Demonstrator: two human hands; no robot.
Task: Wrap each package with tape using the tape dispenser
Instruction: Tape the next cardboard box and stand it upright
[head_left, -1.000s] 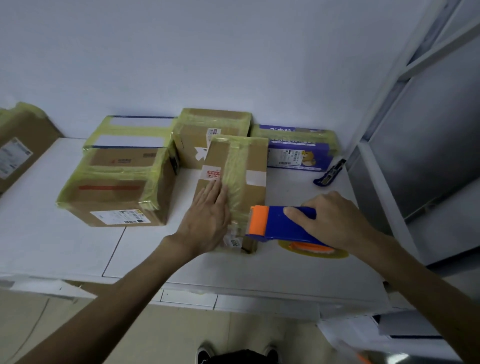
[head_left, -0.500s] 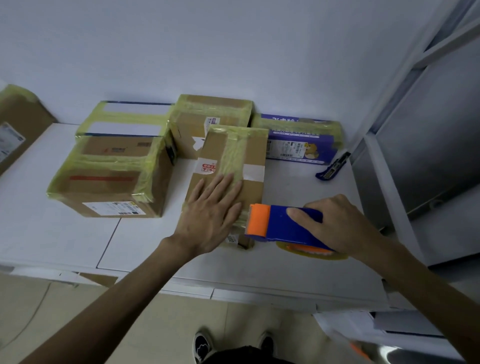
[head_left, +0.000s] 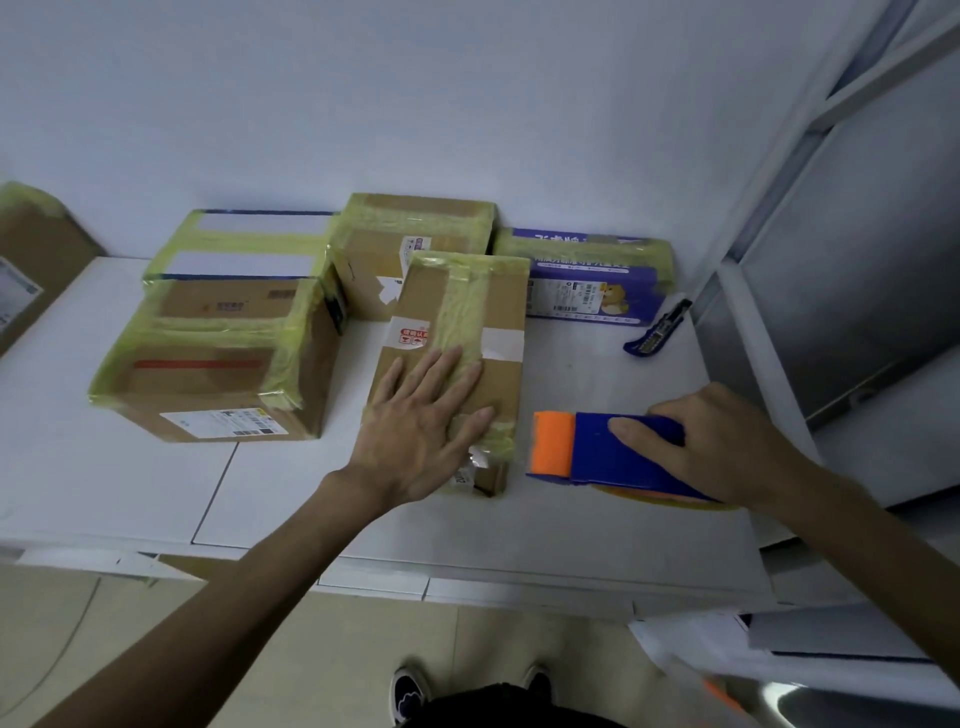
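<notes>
Narrow package (head_left: 501, 379), pinned flat on the bench (head_left: 571, 519) beneath the straight, spread fingers (head_left: 441, 369) of the left hand (head_left: 410, 441). Looked light, stiff-walled, slick along its yellow tape; best steadied by the long edges. Just right of those fingers, tape dispenser (head_left: 587, 447), gripped from above by the curled right hand (head_left: 727, 441). Beyond the fingertips, crowded by taped boxes (head_left: 208, 364) and a purple box (head_left: 587, 296); box cutter (head_left: 657, 330) further right.

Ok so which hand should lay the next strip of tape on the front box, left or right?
Right. The right hand grips the tape dispenser just beside the box, while the left hand lies flat on its top, well placed to steady it.
</notes>
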